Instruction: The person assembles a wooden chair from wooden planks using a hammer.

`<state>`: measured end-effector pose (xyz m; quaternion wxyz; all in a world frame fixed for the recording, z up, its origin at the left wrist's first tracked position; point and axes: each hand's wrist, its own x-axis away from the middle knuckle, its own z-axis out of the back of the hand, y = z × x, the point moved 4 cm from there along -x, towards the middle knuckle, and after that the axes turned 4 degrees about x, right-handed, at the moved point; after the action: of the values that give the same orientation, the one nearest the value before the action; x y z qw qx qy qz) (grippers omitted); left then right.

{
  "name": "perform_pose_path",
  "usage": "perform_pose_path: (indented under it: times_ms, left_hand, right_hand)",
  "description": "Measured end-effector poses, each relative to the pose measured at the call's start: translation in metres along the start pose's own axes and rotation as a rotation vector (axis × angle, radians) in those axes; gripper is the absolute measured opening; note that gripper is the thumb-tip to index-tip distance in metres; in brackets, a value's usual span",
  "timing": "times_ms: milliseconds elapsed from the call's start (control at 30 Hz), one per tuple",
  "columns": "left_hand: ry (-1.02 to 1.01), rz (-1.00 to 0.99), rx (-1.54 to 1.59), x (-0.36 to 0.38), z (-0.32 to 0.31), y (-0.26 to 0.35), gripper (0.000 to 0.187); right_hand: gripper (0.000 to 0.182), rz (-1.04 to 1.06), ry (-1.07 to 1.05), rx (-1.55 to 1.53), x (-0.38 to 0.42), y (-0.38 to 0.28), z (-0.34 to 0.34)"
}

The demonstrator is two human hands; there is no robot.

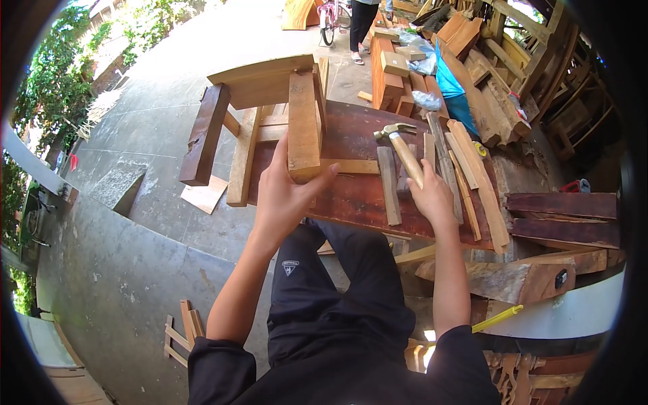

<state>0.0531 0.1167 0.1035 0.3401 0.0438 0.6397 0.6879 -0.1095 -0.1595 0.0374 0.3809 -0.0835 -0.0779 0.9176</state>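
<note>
My left hand [289, 196] is wrapped round the near end of a light wooden leg of a small stool-like wooden frame [266, 84]. The frame is tilted at the left end of a dark red-brown wooden table [347, 202], with one darker leg at its left. In my right hand [432, 196] is the wooden handle of a claw hammer [406, 152], its metal head pointing up and away, over the table. Beside the hammer, several narrow wooden strips [389, 185] lie on the right part of the table.
A person in dark trousers [362, 30] stands beyond the table near a pink bicycle [329, 20]. Stacked timber [486, 88] and a blue sheet [452, 84] are at the upper right. Dark beams [563, 206] lie right of the table. A concrete block [118, 187] is on the left floor.
</note>
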Motion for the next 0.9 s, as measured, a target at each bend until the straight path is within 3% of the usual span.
perform_pose_path:
  times_ms: [133, 233, 367, 500, 700, 900]
  left_hand:
    - [0.039, -0.005, -0.193, 0.001, 0.003, 0.007, 0.063]
    - [0.08, -0.142, -0.504, 0.001, 0.007, 0.011, 0.065]
    - [0.033, -0.22, -0.475, -0.003, 0.013, 0.008, 0.075]
    - [-0.029, -0.107, -0.355, -0.008, 0.02, 0.001, 0.087]
    - [-0.067, -0.137, -0.323, -0.009, 0.027, 0.006, 0.071]
    - [-0.076, -0.067, -0.328, -0.009, 0.027, 0.012, 0.076]
  right_hand:
    - [0.054, -0.065, -0.031, -0.079, 0.0, 0.005, -0.008]
    - [0.049, -0.088, -0.053, -0.077, 0.001, 0.01, -0.015]
    - [0.05, -0.086, -0.039, -0.157, 0.0, 0.018, -0.024]
    - [0.045, -0.046, 0.028, -0.16, 0.004, 0.024, -0.029]
    - [0.042, -0.07, 0.024, -0.147, 0.005, 0.025, -0.029]
    - [0.044, -0.052, -0.014, -0.14, -0.001, 0.019, -0.027]
